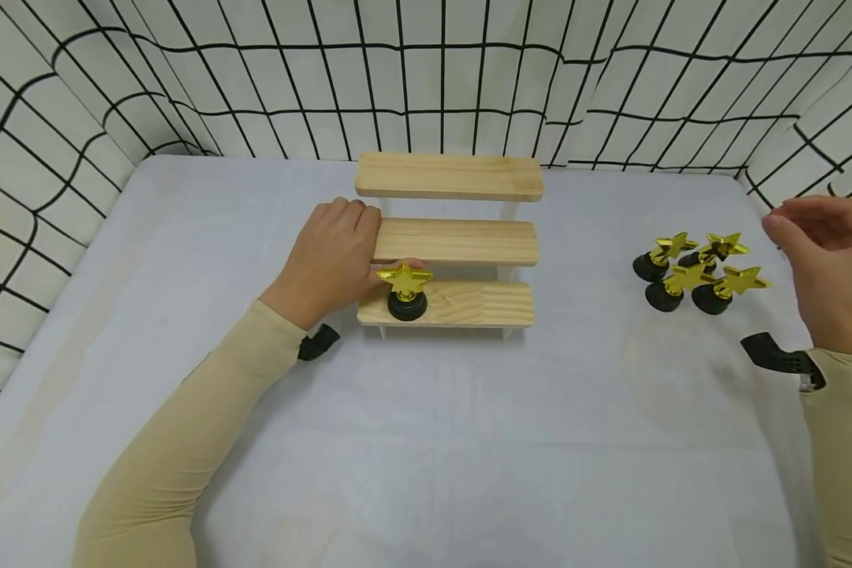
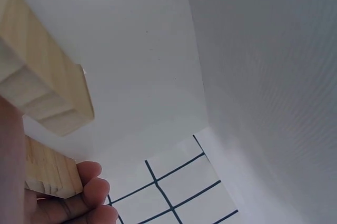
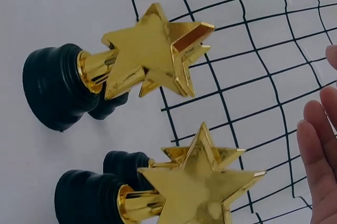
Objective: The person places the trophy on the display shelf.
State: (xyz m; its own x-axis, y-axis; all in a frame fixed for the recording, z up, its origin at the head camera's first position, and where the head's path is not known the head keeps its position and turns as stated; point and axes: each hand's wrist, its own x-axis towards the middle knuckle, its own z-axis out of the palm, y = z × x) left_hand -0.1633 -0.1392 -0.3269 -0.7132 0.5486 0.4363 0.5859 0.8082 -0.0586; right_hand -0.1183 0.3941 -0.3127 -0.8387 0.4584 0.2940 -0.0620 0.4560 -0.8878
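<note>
A three-tier wooden display stand [image 1: 457,241] stands on the white surface, its planks on pale supports. My left hand [image 1: 334,252] grips the left end of the middle plank; in the left wrist view its fingers [image 2: 96,188] curl round a plank end. One gold star trophy [image 1: 407,306] with a black base stands upright on the left of the lowest plank, by my left thumb. Several matching star trophies [image 1: 712,300] are grouped at the right. Beyond them my right hand [image 1: 827,268] hovers with loosely bent fingers, holding nothing and apart from the trophies [image 3: 142,50].
Black wire grid panels [image 1: 440,79] against white backing rise behind the surface and along its left and right sides. White cloth [image 1: 426,442] covers the table. A black camera mount [image 1: 781,355] shows at my right wrist, another mount [image 1: 318,343] at my left.
</note>
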